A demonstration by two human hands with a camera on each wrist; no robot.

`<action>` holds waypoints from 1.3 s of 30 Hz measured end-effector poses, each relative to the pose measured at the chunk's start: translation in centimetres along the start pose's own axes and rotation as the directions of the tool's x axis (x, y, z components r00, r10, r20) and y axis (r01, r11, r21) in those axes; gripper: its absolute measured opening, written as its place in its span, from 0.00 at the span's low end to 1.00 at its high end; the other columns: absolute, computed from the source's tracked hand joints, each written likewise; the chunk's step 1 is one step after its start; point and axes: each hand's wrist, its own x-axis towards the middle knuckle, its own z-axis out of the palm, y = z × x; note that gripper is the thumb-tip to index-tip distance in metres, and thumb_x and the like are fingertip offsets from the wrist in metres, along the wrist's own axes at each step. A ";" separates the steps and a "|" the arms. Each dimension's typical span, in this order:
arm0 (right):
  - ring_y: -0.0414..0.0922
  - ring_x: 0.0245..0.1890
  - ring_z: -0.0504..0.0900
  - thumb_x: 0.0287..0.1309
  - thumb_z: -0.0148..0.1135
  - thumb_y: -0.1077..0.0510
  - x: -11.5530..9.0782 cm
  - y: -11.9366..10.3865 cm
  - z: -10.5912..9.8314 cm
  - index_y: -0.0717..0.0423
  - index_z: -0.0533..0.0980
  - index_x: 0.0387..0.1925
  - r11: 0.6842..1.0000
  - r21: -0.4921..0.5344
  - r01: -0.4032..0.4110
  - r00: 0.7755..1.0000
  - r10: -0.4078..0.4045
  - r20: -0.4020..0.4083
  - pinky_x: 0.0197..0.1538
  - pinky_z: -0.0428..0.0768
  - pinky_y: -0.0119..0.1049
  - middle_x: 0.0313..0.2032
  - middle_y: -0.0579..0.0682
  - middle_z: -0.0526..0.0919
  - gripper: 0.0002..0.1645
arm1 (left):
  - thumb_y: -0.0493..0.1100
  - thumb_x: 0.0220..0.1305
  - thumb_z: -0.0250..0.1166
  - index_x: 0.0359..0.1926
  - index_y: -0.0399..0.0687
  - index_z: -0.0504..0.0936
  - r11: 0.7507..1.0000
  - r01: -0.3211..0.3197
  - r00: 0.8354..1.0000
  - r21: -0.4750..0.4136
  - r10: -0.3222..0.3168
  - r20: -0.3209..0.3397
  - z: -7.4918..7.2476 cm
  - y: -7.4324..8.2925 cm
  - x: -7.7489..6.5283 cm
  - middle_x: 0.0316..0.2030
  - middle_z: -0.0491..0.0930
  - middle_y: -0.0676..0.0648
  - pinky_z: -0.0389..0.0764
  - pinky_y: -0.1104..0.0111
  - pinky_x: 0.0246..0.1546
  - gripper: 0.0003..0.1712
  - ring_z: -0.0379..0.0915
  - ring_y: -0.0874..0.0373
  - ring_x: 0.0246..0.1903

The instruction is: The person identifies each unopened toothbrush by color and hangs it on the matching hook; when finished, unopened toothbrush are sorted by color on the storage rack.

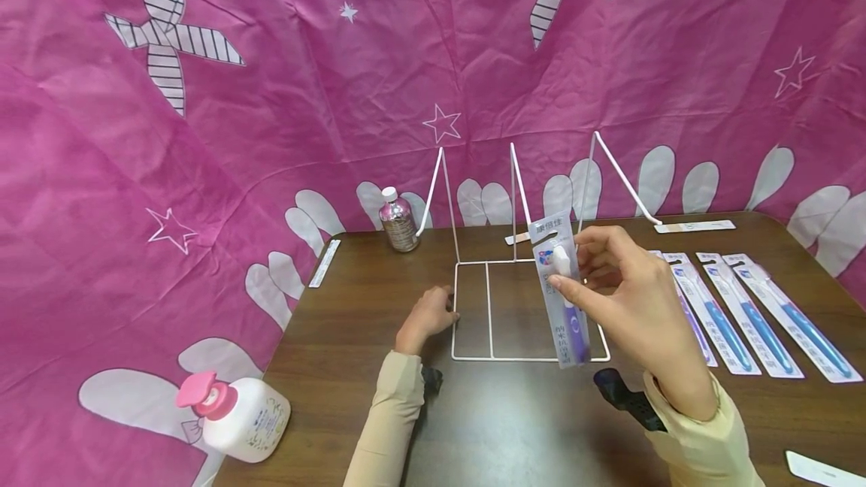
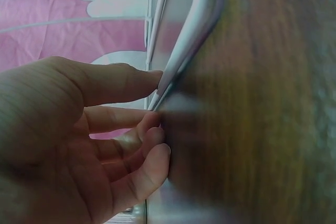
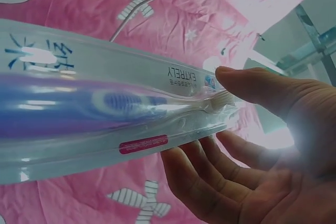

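Note:
In the head view my right hand (image 1: 636, 295) holds a packaged toothbrush (image 1: 563, 303) with a purple handle, upright above the white wire rack (image 1: 490, 314). The right wrist view shows thumb and fingers on the two edges of the clear pack (image 3: 142, 61), near the brush head. My left hand (image 1: 428, 318) is low at the rack's left side. Its thumb and forefinger pinch the white wire (image 2: 181, 43) in the left wrist view, while the other fingers curl beside the wood surface.
Several packaged toothbrushes (image 1: 761, 314) lie on the wooden table (image 1: 352, 307) at right. A small bottle (image 1: 399, 224) with a white cap stands behind the left hand, and a white pump bottle (image 1: 250, 419) at front left. Pink cloth (image 1: 304, 81) hangs behind.

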 end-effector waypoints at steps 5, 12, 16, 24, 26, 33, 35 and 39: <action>0.37 0.28 0.79 0.44 0.80 0.68 0.3 0.4 0.6 0.61 0.75 0.46 1.000 0.008 -0.022 0.999 0.022 0.039 0.34 0.77 0.22 0.31 0.49 0.84 0.28 | 0.37 0.59 0.74 0.50 0.35 0.80 1.000 -0.003 1.000 0.000 0.003 -0.006 0.0 -0.1 0.0 0.35 0.81 0.43 0.79 0.54 0.39 0.19 0.77 0.49 0.34; 0.41 0.27 0.79 0.43 0.81 0.68 0.6 1.3 1.9 0.61 0.71 0.44 1.000 -0.008 -0.022 0.998 0.022 0.062 0.32 0.77 0.26 0.30 0.49 0.83 0.30 | 0.37 0.58 0.74 0.47 0.37 0.81 1.000 -0.003 1.000 -0.001 0.003 -0.012 -0.1 -0.1 0.0 0.34 0.81 0.44 0.79 0.54 0.38 0.17 0.78 0.49 0.34; 0.41 0.27 0.79 0.42 0.81 0.68 0.7 1.6 2.4 0.60 0.71 0.44 1.000 0.007 -0.020 0.998 0.020 0.061 0.33 0.76 0.24 0.29 0.48 0.83 0.30 | 0.37 0.58 0.74 0.46 0.37 0.81 1.000 -0.004 1.000 0.001 0.004 -0.016 0.0 -0.1 0.0 0.33 0.81 0.44 0.78 0.54 0.37 0.17 0.77 0.49 0.32; 0.44 0.28 0.80 0.41 0.81 0.70 1.2 2.2 2.8 0.61 0.70 0.43 1.000 0.000 -0.007 0.998 0.007 0.061 0.34 0.75 0.23 0.28 0.48 0.82 0.30 | 0.37 0.57 0.75 0.48 0.37 0.81 1.000 -0.007 1.000 0.005 0.007 -0.025 0.2 -0.2 0.1 0.32 0.80 0.46 0.78 0.55 0.35 0.18 0.76 0.50 0.31; 0.44 0.29 0.80 0.42 0.80 0.71 1.4 2.4 2.9 0.62 0.70 0.43 1.000 0.009 -0.006 0.997 0.006 0.072 0.35 0.76 0.23 0.29 0.49 0.83 0.30 | 0.37 0.57 0.74 0.48 0.37 0.81 1.000 -0.008 1.000 -0.001 0.008 -0.022 0.3 -0.2 0.1 0.32 0.80 0.46 0.78 0.56 0.35 0.18 0.76 0.51 0.31; 0.48 0.33 0.82 0.43 0.78 0.73 2.2 3.3 3.7 0.64 0.69 0.43 0.999 0.021 -0.024 0.996 0.022 0.091 0.38 0.80 0.27 0.32 0.54 0.82 0.28 | 0.37 0.58 0.74 0.48 0.38 0.81 1.000 0.009 1.000 -0.009 -0.009 -0.017 0.2 -0.2 0.1 0.33 0.80 0.45 0.78 0.55 0.35 0.18 0.76 0.51 0.31; 0.49 0.33 0.83 0.44 0.78 0.72 2.4 3.6 3.9 0.64 0.69 0.43 1.000 0.006 -0.030 0.995 0.030 0.094 0.37 0.81 0.29 0.32 0.55 0.83 0.28 | 0.38 0.59 0.74 0.48 0.38 0.80 1.000 0.013 1.000 -0.009 -0.013 -0.015 0.1 -0.2 0.1 0.33 0.80 0.46 0.78 0.55 0.35 0.17 0.76 0.51 0.30; 0.51 0.31 0.85 0.46 0.78 0.70 3.0 4.4 4.3 0.63 0.69 0.43 0.999 -0.012 -0.051 0.994 0.052 0.100 0.38 0.80 0.33 0.31 0.56 0.84 0.28 | 0.38 0.60 0.74 0.47 0.38 0.80 1.000 0.021 1.000 -0.009 -0.021 -0.007 0.0 0.0 0.0 0.32 0.79 0.46 0.77 0.56 0.35 0.16 0.74 0.52 0.30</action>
